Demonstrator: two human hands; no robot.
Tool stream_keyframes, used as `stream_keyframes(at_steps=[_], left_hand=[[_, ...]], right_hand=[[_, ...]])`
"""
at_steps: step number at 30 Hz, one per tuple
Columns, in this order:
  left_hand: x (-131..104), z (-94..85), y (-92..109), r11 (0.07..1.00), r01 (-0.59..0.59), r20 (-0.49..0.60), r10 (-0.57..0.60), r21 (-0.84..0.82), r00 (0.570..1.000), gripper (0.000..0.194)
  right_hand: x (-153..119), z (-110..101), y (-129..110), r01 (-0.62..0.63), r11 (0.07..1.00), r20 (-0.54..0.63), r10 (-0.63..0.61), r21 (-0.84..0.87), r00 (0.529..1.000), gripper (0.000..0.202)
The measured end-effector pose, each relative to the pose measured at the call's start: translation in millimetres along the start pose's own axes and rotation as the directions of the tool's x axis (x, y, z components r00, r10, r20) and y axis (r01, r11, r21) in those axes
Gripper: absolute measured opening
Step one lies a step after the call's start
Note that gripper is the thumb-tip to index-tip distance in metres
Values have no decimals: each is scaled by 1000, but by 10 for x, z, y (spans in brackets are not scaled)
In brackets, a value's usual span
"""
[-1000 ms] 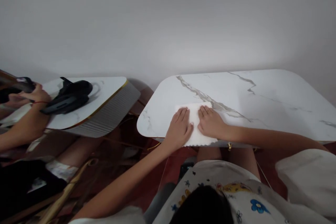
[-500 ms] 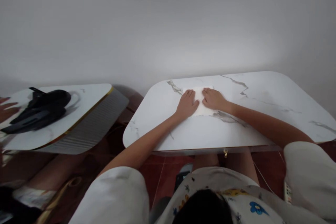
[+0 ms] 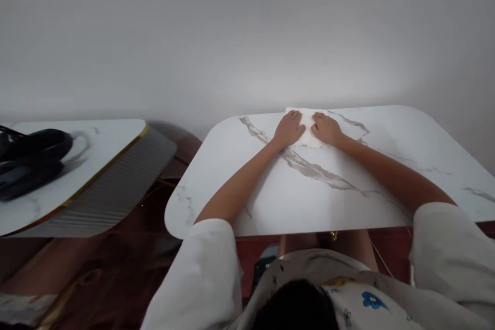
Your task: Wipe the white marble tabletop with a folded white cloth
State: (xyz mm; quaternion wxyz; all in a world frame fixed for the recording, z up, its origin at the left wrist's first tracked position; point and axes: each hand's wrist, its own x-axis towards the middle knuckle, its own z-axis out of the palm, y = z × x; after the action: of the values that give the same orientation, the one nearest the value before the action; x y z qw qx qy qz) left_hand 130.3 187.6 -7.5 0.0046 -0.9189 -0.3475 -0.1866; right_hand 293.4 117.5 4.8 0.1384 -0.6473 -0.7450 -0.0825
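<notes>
A white tissue or thin cloth [image 3: 307, 137] lies spread on a white marble-patterned table [image 3: 278, 206], with its far edge at the back rim by the wall. My left hand [image 3: 289, 128] rests on its left part, palm down, fingers pointing forward and thumb apart. On the right part of the sheet, my right hand [image 3: 327, 128] presses down with its fingers angled to the left, slightly bent. A narrow gap separates the two hands. Whether the sheet is paper or fabric I cannot tell.
To the left is a second marble-topped table [image 3: 104, 136] with a gold edge and ribbed side. A black object [image 3: 36, 152] sits on it, cut off by the frame. A grey wall [image 3: 247, 36] stands behind both tables. A dark phone-like device [image 3: 265, 263] shows below the table.
Both hands and the white sheet have slid forward across the table to its back edge, uncovering more of the grey vein. The view has shifted, and the hand at far left has left it.
</notes>
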Motion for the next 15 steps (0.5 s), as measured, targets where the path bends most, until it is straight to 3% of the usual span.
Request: stream_keyframes(at_steps=[3,6,11,15], left_hand=[[-28,-19,208,997,-70,46,72,-40,996,53],[-209,-76,391,992,-109,71,113,-60,991,55],[-791,-260,621,995,-79,77,84,-60,994,56],[-1362,-442,856,999,-3,78,7,-48,997,57]], right_hand=[[-286,-56,27,-45,998,-17,45,-39,999,41],[-584,-152,-91,-65,995,-19,63,-72,998,44],[-1026,-342,-475,-34,995,43,39,-97,998,49],[-1380,-439,-729,64,995,70,-59,-71,996,52]])
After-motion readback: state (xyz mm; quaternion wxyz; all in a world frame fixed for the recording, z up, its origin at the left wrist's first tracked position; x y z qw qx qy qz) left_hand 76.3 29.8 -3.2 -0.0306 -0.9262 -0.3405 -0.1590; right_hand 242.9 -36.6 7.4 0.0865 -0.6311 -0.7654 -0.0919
